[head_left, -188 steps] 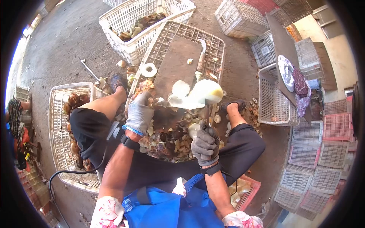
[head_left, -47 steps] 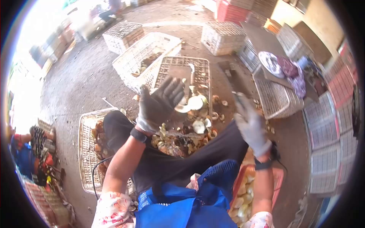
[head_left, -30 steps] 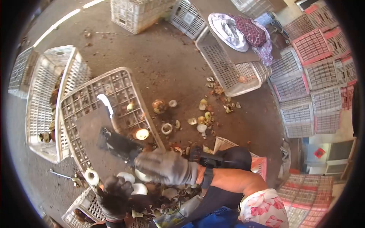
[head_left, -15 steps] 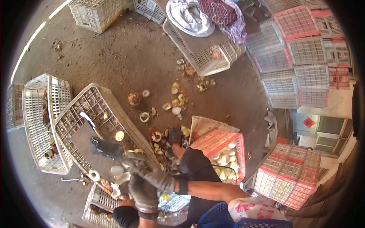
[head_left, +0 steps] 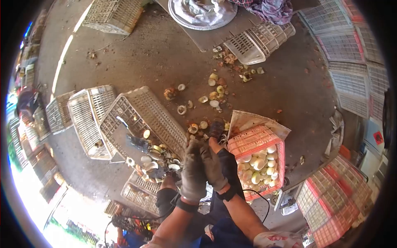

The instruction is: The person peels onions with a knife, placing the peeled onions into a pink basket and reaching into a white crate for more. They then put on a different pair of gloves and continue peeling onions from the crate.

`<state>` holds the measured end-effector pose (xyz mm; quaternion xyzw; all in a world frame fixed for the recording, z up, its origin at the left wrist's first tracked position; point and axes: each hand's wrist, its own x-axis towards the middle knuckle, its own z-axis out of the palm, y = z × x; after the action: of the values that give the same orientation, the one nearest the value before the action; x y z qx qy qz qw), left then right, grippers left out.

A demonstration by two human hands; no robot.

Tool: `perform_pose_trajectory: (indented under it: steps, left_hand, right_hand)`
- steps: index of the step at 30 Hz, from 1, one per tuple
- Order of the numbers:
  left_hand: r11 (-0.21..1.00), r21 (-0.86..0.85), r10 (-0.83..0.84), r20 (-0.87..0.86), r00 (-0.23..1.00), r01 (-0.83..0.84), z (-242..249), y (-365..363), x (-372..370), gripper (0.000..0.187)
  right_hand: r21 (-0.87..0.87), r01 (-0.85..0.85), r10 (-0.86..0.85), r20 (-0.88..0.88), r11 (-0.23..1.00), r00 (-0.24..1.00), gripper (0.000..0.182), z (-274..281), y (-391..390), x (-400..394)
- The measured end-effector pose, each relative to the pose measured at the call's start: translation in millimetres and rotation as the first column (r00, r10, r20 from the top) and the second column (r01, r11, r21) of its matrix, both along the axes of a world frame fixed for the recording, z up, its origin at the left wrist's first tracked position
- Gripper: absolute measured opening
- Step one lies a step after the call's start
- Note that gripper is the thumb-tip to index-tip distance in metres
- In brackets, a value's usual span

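In grey work gloves, my left hand [head_left: 193,171] and my right hand [head_left: 214,167] meet in front of my body, palm side against palm side. Their fingers look stretched out, pointing away from me. No object shows between them, though the facing sides are hidden. Left of the hands, an upturned pale crate [head_left: 159,111] carries a dark, block-like thing [head_left: 137,142], a thin white blade-like strip [head_left: 123,122] and a cut onion half [head_left: 146,134]. Onion scraps [head_left: 151,165] heap at its near end. To the right, a red crate [head_left: 283,165] holds many pale onions [head_left: 259,164].
White crates [head_left: 89,124] stand at the left, another crate [head_left: 262,41] at the back. Onion peelings [head_left: 214,95] litter the floor. Stacked crates [head_left: 345,70] line the right, with a red-and-white stack [head_left: 335,198] nearer. A person [head_left: 27,101] is at the far left.
Both hands have moved right, away from the upturned crate, and come together palm to palm; before, the right crossed over the left. My view has shifted, bringing the bright left side into sight.
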<state>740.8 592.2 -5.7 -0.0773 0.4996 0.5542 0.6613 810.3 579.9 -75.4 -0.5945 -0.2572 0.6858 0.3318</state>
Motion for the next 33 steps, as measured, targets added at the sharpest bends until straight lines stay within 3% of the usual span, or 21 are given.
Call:
perform_pose_trajectory:
  steps: [3, 5, 6, 7, 8, 9, 10, 12, 13, 15, 16, 18, 20, 22, 23, 24, 25, 27, 29, 30, 33]
  left_hand:
    - [0.939, -0.025, -0.335, -0.288, 0.897, 0.343, 15, 31, 29, 0.051]
    - [0.868, -0.051, -0.473, -0.391, 0.790, 0.494, 19, 41, 45, 0.053]
    - [0.846, -0.042, -0.507, -0.372, 0.777, 0.532, 21, 45, 50, 0.054]
    - [0.847, -0.037, -0.517, -0.299, 0.802, 0.531, 24, 52, 59, 0.054]
    - [0.847, -0.037, -0.523, -0.224, 0.822, 0.530, 28, 61, 68, 0.054]
    - [0.813, -0.076, -0.580, -0.192, 0.792, 0.577, 22, 60, 70, 0.053]
    - [0.811, -0.073, -0.584, -0.149, 0.798, 0.580, 28, 64, 73, 0.053]
    - [0.809, -0.032, -0.587, -0.091, 0.805, 0.587, 44, 73, 87, 0.052]
    - [0.807, -0.019, -0.590, -0.073, 0.804, 0.590, 53, 75, 93, 0.052]
    - [0.800, 0.000, -0.599, -0.050, 0.799, 0.600, 70, 76, 105, 0.051]
    - [0.792, 0.008, -0.610, -0.044, 0.791, 0.611, 78, 76, 108, 0.051]
    - [0.773, 0.027, -0.634, -0.030, 0.773, 0.634, 90, 82, 116, 0.051]
    - [0.752, 0.068, -0.655, -0.030, 0.755, 0.656, 94, 100, 125, 0.050]
    - [0.722, 0.113, -0.682, -0.045, 0.730, 0.682, 98, 124, 133, 0.050]
    - [0.709, 0.133, -0.694, -0.045, 0.719, 0.693, 101, 138, 139, 0.049]
    - [0.696, 0.162, -0.702, -0.052, 0.711, 0.699, 103, 153, 146, 0.049]
    - [0.680, 0.186, -0.714, -0.053, 0.698, 0.709, 106, 164, 153, 0.049]
    - [0.630, 0.227, -0.755, -0.045, 0.654, 0.743, 115, 185, 172, 0.048]
    - [0.585, 0.263, -0.790, -0.027, 0.612, 0.767, 121, 203, 196, 0.048]
    - [0.560, 0.280, -0.809, -0.018, 0.587, 0.780, 125, 208, 206, 0.047]
    - [0.502, 0.304, -0.855, 0.034, 0.518, 0.809, 140, 221, 222, 0.047]
  right_hand:
    - [-0.222, 0.119, -0.128, -0.026, 0.968, 0.991, 0.034, 21, 29, 35]
    - [-0.104, -0.016, 0.028, 0.112, 0.994, 0.993, 0.032, 26, 37, 56]
    - [0.054, -0.219, 0.191, 0.319, 0.974, 0.928, 0.032, 31, 41, 66]
    - [-0.071, -0.545, 0.480, 0.577, 0.835, 0.660, 0.032, 40, 44, 80]
    - [-0.242, -0.765, 0.623, 0.740, 0.597, 0.252, 0.034, 56, 56, 94]
    - [-0.030, -0.479, 0.386, 0.635, 0.878, 0.669, 0.029, 53, 57, 95]
    - [0.138, -0.069, 0.004, 0.425, 0.988, 0.905, 0.025, 45, 52, 88]
    - [0.188, 0.205, -0.268, 0.427, 0.961, 0.864, 0.021, 40, 59, 96]
    - [0.089, 0.058, -0.103, 0.672, 0.994, 0.733, 0.022, 40, 61, 103]
    - [0.046, 0.070, -0.080, 0.775, 0.997, 0.627, 0.022, 49, 73, 118]
    - [0.141, 0.211, -0.249, 0.682, 0.967, 0.687, 0.023, 57, 84, 126]
    - [0.136, 0.398, -0.407, 0.524, 0.907, 0.748, 0.022, 71, 93, 140]
    - [0.009, 0.469, -0.428, 0.424, 0.883, 0.798, 0.021, 79, 104, 154]
    - [0.240, 0.447, -0.498, 0.236, 0.862, 0.834, 0.019, 103, 124, 168]
    - [0.226, 0.505, -0.529, 0.059, 0.833, 0.847, 0.019, 118, 133, 176]
    - [0.191, 0.560, -0.548, -0.117, 0.806, 0.829, 0.019, 133, 143, 184]
    - [0.008, 0.634, -0.589, -0.362, 0.773, 0.723, 0.021, 146, 152, 193]
    - [-0.108, 0.706, -0.655, -0.491, 0.699, 0.574, 0.023, 154, 160, 199]
    - [0.068, 0.787, -0.732, -0.326, 0.613, 0.598, 0.025, 141, 171, 200]
    - [0.129, 0.565, -0.575, 0.291, 0.815, 0.764, 0.024, 155, 181, 219]
    - [0.120, 0.608, -0.569, 0.529, 0.785, 0.630, 0.024, 159, 200, 229]
